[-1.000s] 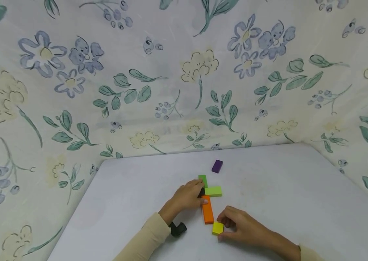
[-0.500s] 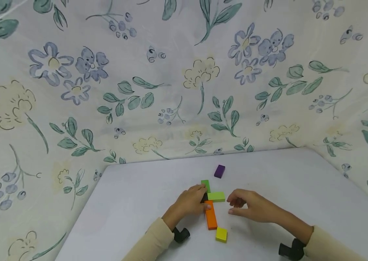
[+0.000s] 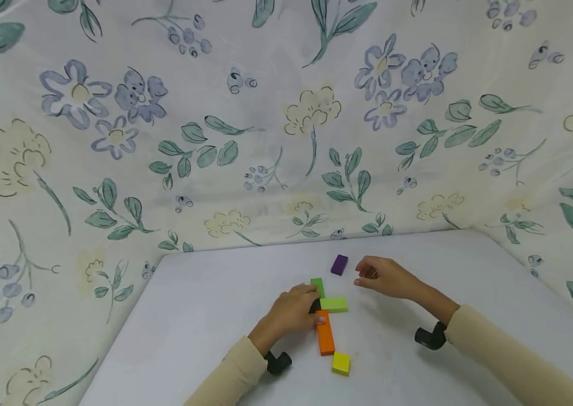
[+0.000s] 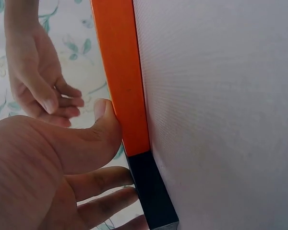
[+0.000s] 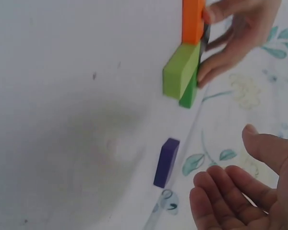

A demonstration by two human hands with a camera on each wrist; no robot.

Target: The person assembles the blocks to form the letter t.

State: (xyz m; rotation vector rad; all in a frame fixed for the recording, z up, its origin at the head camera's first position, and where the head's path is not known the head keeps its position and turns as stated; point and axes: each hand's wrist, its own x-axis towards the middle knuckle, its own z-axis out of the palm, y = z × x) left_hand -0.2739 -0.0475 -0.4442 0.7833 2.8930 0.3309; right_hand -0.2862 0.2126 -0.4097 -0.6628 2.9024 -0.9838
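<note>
My left hand point(image 3: 290, 309) rests on a row of blocks. In the left wrist view its thumb touches the orange block point(image 4: 120, 72) and its fingers touch the black block point(image 4: 153, 191). A light green block point(image 3: 334, 305) lies crosswise against the row, and a green block point(image 3: 320, 286) extends from its far end. The yellow block point(image 3: 341, 363) sits by the orange block's near end. My right hand point(image 3: 387, 276) hovers just right of a purple block point(image 3: 339, 264), apart from it, fingers loosely bent and holding nothing. In the right wrist view the purple block point(image 5: 166, 163) stands beyond the fingertips.
The white table point(image 3: 215, 282) backs onto a flower-patterned sheet point(image 3: 266, 141), which also rises at both sides. Black wrist devices point(image 3: 278, 363) hang below both wrists.
My right hand has let go of the yellow block and moved away across the table to beside the purple block. The left hand stays on the row.
</note>
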